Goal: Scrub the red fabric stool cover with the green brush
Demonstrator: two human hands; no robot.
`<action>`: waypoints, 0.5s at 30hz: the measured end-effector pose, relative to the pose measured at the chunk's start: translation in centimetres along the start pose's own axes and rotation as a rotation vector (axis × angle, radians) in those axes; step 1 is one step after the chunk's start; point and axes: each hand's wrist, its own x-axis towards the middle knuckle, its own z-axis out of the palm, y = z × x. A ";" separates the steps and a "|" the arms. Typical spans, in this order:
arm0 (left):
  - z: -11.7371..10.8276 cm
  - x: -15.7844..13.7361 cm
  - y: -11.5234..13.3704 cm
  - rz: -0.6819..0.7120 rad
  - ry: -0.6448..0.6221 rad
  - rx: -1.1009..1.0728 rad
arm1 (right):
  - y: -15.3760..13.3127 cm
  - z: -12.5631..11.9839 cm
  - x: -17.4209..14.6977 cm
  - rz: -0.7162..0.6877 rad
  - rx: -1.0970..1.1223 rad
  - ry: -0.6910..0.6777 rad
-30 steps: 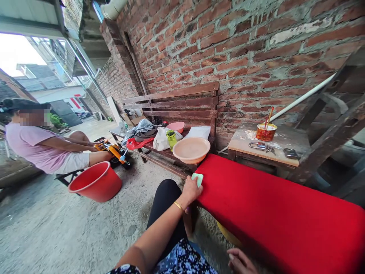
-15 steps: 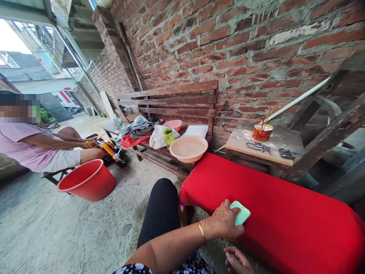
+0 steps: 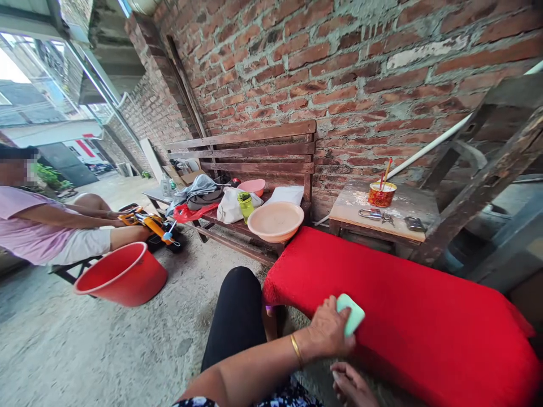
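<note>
My left hand (image 3: 332,330), with a gold bracelet (image 3: 296,350) on its wrist, is closed on a flat mint-green piece (image 3: 351,314) with rounded corners. Its exact kind is not clear, and the palm hides part of it. The piece is over the near edge of a red cloth (image 3: 394,299) that covers a long bench or table. At the bottom of the view, my right hand (image 3: 352,384) is close to the cloth's near side. Its fingers are loosely bent and apart, and nothing shows in them.
A peach basin (image 3: 275,220) and a green bottle (image 3: 245,207) stand on a wooden bench (image 3: 254,151). On a small table (image 3: 348,210) are a red tub (image 3: 382,195) and padlocks (image 3: 413,224). Left, a seated person (image 3: 38,220) handles something orange beside a red bucket (image 3: 123,277).
The view has turned slightly right, so most things sit further left. My left hand still holds the green piece, which has tilted a little and lies slightly higher. My right hand has barely moved.
</note>
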 end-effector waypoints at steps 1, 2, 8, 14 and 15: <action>0.6 0.2 0.7 0.068 -0.039 -0.027 | -0.2 0.0 -0.1 0.013 0.003 0.022; 0.7 0.4 1.0 0.103 -0.062 -0.053 | -0.3 0.0 -0.2 0.020 0.005 0.034; -5.3 2.4 -5.7 -0.259 0.190 -0.010 | -0.6 0.0 -0.7 -0.030 0.001 -0.055; -9.2 4.2 -10.2 -0.593 0.282 0.157 | -0.1 0.4 -0.7 -0.096 0.010 -0.063; -8.7 4.4 -9.4 -0.593 0.275 0.162 | 0.0 0.3 -0.6 -0.076 -0.006 -0.066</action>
